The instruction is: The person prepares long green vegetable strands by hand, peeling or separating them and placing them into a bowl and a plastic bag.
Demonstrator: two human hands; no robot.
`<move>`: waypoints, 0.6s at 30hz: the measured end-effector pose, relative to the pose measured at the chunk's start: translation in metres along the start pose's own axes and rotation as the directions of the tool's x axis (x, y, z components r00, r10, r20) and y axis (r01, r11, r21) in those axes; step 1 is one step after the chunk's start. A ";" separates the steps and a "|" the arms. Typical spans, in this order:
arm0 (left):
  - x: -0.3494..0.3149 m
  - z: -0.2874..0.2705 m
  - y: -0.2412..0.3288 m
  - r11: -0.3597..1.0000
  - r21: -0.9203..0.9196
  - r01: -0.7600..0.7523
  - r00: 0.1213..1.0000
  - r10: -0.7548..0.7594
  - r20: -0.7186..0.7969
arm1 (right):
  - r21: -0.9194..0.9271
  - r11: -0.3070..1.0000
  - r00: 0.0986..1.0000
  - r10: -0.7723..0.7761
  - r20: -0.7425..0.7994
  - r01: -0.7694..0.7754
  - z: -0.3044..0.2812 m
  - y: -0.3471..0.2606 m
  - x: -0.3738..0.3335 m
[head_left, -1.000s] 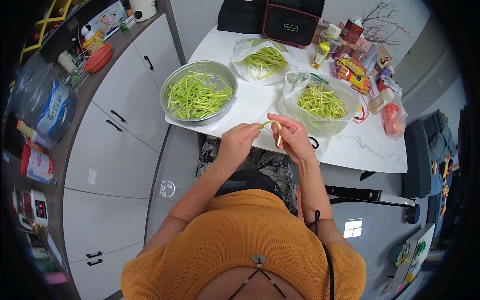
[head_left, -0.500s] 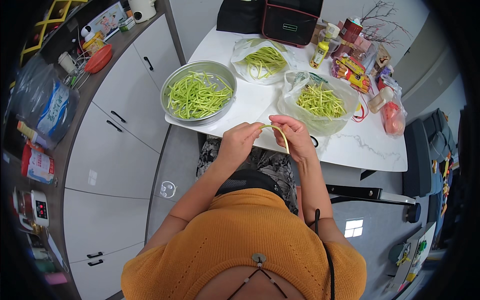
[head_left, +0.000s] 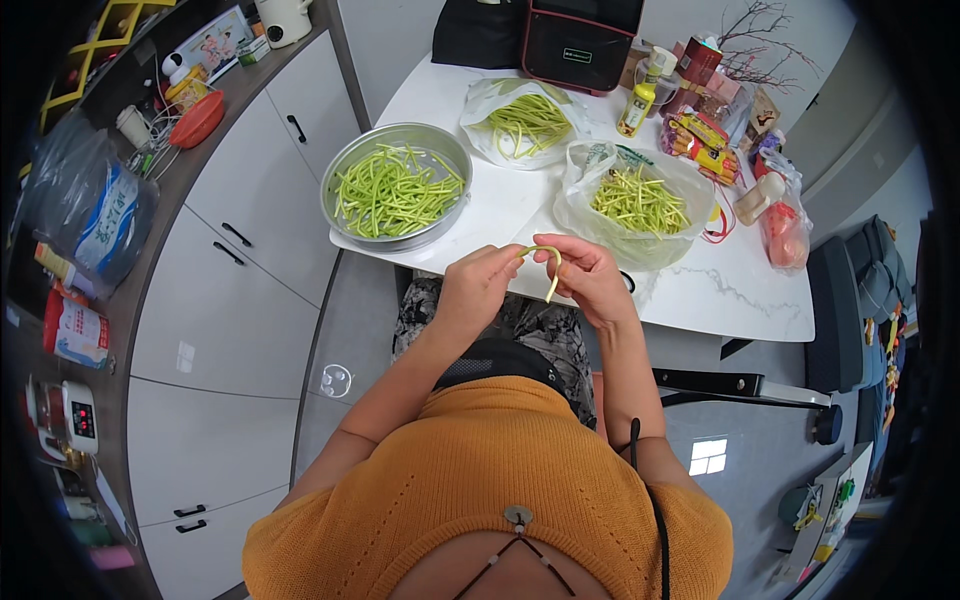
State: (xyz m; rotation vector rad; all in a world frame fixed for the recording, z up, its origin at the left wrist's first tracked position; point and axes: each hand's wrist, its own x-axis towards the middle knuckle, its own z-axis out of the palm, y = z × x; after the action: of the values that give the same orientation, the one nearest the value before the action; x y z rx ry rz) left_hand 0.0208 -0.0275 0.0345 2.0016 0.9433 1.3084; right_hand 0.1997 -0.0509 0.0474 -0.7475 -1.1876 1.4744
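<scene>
My left hand [head_left: 474, 290] pinches one end of a long green garlic scape [head_left: 555, 270] between thumb and fingers, just in front of the table edge. The scape arches across to my right hand [head_left: 596, 282], whose fingers close on it, and its pale free end hangs down between the hands. Beyond my left hand stands a round metal basin [head_left: 335, 215] with short green pieces in it. A clear plastic bag [head_left: 655, 255] of short yellow-green pieces lies beyond my right hand. Behind, a white plastic bag [head_left: 483, 100] holds long scapes.
The white table [head_left: 730, 308] also bears a black box-shaped appliance [head_left: 580, 45], a yellow bottle [head_left: 637, 105], packaged sausages [head_left: 703, 150] and a bag of pink-red items [head_left: 787, 238]. Curved white cabinets [head_left: 230, 310] run along the left. A black-and-white bar [head_left: 740, 388] crosses at lower right.
The garlic scape is bent more tightly, its free end now curling down and left. My right hand has shifted slightly, with its fingers curled over the bend. My left hand stays in place.
</scene>
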 end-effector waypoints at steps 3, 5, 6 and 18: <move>0.000 0.000 -0.001 1.000 0.014 -0.011 1.000 0.011 0.014 | 0.045 0.999 1.000 -0.020 -0.010 0.020 -0.001 0.001 0.001; -0.001 0.001 0.000 1.000 0.013 -0.010 1.000 0.009 0.021 | 0.063 0.997 0.999 -0.038 -0.030 0.040 -0.003 0.005 0.002; -0.001 0.001 0.001 1.000 0.012 -0.009 1.000 0.008 0.025 | 0.072 0.996 0.998 -0.046 -0.039 0.049 -0.005 0.007 0.002; -0.002 0.000 0.009 0.933 -0.258 0.252 0.963 -0.215 0.163 | 0.129 0.991 0.989 -0.025 -0.145 0.044 -0.009 0.012 0.003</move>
State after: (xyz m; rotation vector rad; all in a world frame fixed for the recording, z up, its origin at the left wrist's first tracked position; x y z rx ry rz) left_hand 0.0230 -0.0344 0.0406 1.6816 0.8545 1.0953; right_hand 0.2029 -0.0447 0.0339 -0.7266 -0.9802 1.4310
